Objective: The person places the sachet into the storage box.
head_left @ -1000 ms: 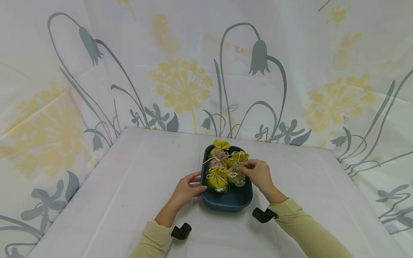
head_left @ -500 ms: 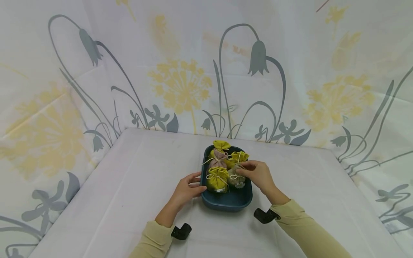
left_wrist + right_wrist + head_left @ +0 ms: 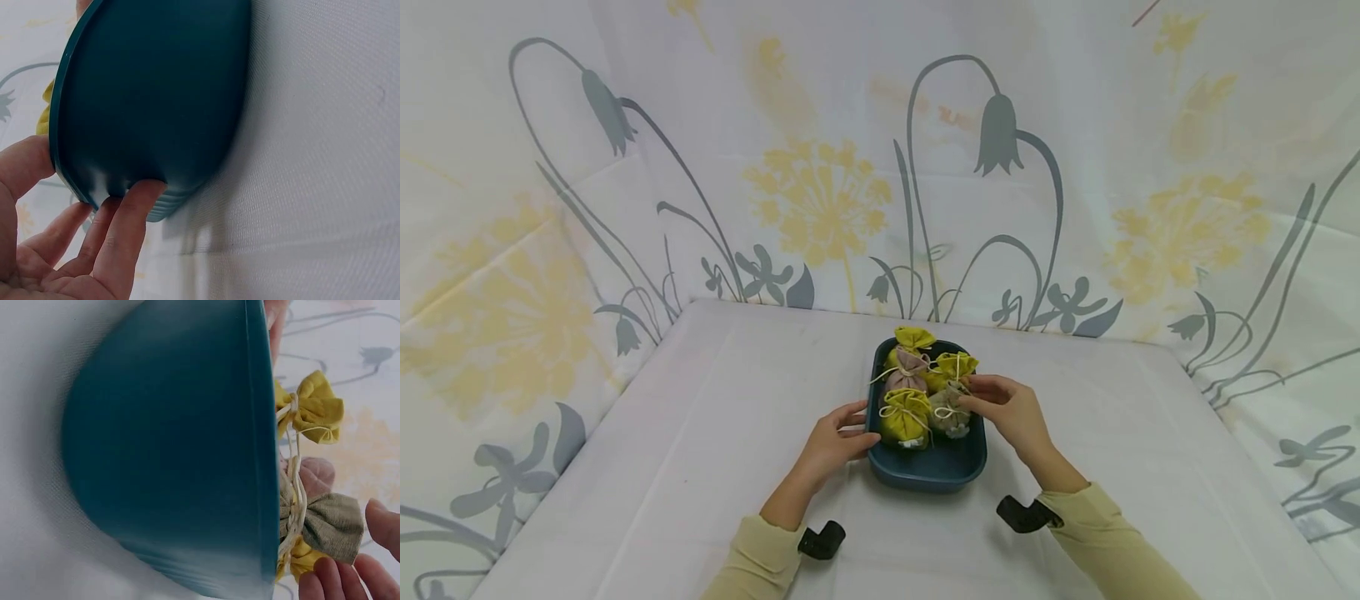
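A dark blue plastic tub (image 3: 925, 482) holds several small drawstring pouches. In the head view my left hand (image 3: 838, 437) grips its left side, thumb at the rim and fingers against the outer wall, as the left wrist view also shows. My right hand (image 3: 1011, 412) is at the tub's right rim, beside a grey-green pouch (image 3: 951, 417). In the right wrist view the thumb (image 3: 382, 528) stands apart from that pouch's cloth top, and the fingertips lie close below it. A yellow pouch (image 3: 907, 421), a mauve pouch (image 3: 908, 371) and other yellow ones fill the tub's back and middle.
The tub stands on a white cloth-covered table (image 3: 737, 383). Flower-printed curtains (image 3: 835, 192) rise behind and at both sides. A black wrist camera (image 3: 822, 540) sticks out at the left sleeve, another one (image 3: 1026, 514) at the right.
My right hand has let go of the grey-green pouch's top and drawn slightly back to the right, its thumb and fingers parting. My left hand and the tub have stayed in place.
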Action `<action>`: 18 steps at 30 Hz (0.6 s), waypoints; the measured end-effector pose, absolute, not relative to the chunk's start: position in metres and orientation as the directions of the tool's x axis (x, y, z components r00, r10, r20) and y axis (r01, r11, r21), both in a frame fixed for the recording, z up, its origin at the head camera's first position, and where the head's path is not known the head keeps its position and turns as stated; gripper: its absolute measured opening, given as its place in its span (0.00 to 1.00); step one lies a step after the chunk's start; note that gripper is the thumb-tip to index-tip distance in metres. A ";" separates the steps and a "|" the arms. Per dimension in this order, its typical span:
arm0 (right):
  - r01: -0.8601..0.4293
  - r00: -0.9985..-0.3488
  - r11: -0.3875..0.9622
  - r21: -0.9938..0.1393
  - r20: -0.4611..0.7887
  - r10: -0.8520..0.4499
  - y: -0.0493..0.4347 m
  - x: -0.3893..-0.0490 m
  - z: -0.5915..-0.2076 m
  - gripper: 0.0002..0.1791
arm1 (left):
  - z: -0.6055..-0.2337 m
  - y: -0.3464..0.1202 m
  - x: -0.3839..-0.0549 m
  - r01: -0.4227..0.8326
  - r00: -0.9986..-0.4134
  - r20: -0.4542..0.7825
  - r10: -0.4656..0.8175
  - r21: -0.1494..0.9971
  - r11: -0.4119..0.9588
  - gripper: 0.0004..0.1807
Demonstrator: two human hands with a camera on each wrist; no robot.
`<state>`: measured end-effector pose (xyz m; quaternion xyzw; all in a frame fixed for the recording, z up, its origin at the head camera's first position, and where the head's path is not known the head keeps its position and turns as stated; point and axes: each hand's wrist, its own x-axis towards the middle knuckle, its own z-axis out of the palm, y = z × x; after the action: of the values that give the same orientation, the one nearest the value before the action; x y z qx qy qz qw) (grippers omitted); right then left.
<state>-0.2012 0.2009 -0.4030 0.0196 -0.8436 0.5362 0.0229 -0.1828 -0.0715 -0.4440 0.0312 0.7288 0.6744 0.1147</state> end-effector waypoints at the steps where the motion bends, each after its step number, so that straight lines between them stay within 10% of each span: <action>1: -0.053 -0.998 0.413 -0.909 0.058 -0.002 0.202 -0.200 -0.403 0.30 | -0.445 -0.071 -0.183 -0.110 -0.972 -0.127 0.197 0.990 0.094 0.34; 18: 0.013 -0.989 0.368 -0.930 0.042 0.139 0.218 -0.189 -0.416 0.24 | -0.452 -0.089 -0.177 -0.038 -0.979 -0.077 0.191 0.978 0.204 0.23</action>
<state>-0.1891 0.2178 -0.4163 -0.0461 -0.8252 0.5601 0.0565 -0.1772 -0.0893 -0.4519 0.0497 0.7707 0.6288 0.0907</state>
